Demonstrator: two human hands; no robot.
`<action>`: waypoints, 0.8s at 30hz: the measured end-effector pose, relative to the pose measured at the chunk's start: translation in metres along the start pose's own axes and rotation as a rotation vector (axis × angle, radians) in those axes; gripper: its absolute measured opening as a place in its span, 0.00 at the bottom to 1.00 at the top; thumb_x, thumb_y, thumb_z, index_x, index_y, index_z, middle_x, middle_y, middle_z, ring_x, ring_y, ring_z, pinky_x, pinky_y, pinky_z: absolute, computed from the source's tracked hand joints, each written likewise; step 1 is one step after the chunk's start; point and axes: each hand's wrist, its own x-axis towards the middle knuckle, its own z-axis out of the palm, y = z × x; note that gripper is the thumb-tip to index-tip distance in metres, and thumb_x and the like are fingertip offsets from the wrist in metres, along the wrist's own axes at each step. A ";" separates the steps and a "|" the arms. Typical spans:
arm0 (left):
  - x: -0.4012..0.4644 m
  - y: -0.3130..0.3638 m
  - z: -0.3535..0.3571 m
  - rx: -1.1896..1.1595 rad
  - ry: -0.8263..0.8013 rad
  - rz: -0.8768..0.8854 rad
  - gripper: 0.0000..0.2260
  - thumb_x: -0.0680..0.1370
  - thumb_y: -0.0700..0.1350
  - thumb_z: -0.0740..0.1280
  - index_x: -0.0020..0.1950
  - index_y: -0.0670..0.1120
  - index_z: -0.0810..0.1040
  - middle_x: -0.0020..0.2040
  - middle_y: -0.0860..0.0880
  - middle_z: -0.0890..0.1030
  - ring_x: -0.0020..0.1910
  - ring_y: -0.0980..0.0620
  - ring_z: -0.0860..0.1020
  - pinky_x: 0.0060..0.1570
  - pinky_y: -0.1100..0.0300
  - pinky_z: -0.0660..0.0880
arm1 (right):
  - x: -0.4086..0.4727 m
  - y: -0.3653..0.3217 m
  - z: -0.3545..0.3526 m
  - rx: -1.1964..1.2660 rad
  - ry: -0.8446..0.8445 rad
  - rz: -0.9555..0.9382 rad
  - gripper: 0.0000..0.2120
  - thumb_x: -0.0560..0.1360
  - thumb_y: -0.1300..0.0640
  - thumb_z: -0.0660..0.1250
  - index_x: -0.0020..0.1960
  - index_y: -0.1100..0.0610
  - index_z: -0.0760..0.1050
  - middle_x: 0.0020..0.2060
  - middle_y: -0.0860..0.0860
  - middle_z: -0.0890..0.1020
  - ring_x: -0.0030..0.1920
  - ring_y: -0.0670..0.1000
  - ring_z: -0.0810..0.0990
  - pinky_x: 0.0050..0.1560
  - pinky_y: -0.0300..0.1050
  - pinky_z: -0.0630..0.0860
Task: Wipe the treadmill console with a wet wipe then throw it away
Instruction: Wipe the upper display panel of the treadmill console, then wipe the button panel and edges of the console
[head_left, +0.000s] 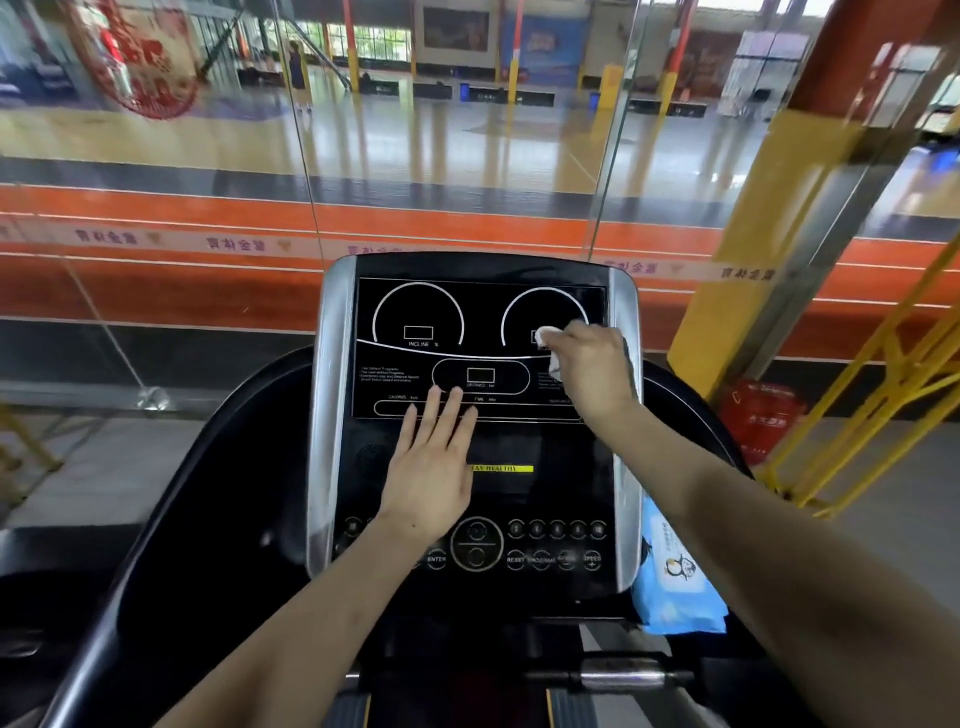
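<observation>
The black treadmill console (415, 312) with silver side trims stands in front of me, its display panel above and round buttons below. My right hand (592, 364) grips a crumpled white wet wipe (545, 335) and presses it against the right dial of the display. My left hand (434, 462) lies flat on the middle of the console with straight fingers, its tips reaching the display's lower edge. Most of the wipe is hidden under my right hand.
A blue wet wipe pack (675, 577) sits in the tray right of the console. Black handrails (208, 467) curve down on both sides. A glass wall (467, 156) stands behind the console. A red bag (761, 415) and yellow railings (857, 405) are at the right.
</observation>
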 end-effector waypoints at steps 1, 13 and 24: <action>-0.002 0.001 0.000 0.000 0.000 -0.005 0.31 0.82 0.46 0.58 0.85 0.46 0.53 0.86 0.44 0.45 0.84 0.43 0.38 0.82 0.42 0.44 | 0.007 -0.007 0.003 0.000 0.002 0.006 0.24 0.58 0.75 0.77 0.49 0.54 0.86 0.31 0.48 0.70 0.29 0.55 0.73 0.38 0.44 0.63; -0.034 0.000 0.001 0.003 0.017 -0.026 0.30 0.80 0.44 0.62 0.83 0.45 0.60 0.85 0.44 0.51 0.84 0.43 0.43 0.82 0.40 0.50 | -0.070 -0.036 -0.003 0.395 -0.225 -0.089 0.15 0.73 0.70 0.75 0.55 0.56 0.86 0.45 0.53 0.83 0.47 0.57 0.82 0.50 0.54 0.81; -0.100 0.047 0.032 -0.163 0.000 0.127 0.28 0.79 0.41 0.66 0.80 0.47 0.67 0.80 0.47 0.67 0.83 0.48 0.59 0.81 0.44 0.59 | -0.224 -0.009 -0.040 0.412 -0.037 0.272 0.12 0.78 0.69 0.72 0.59 0.60 0.85 0.48 0.51 0.81 0.50 0.52 0.82 0.53 0.50 0.81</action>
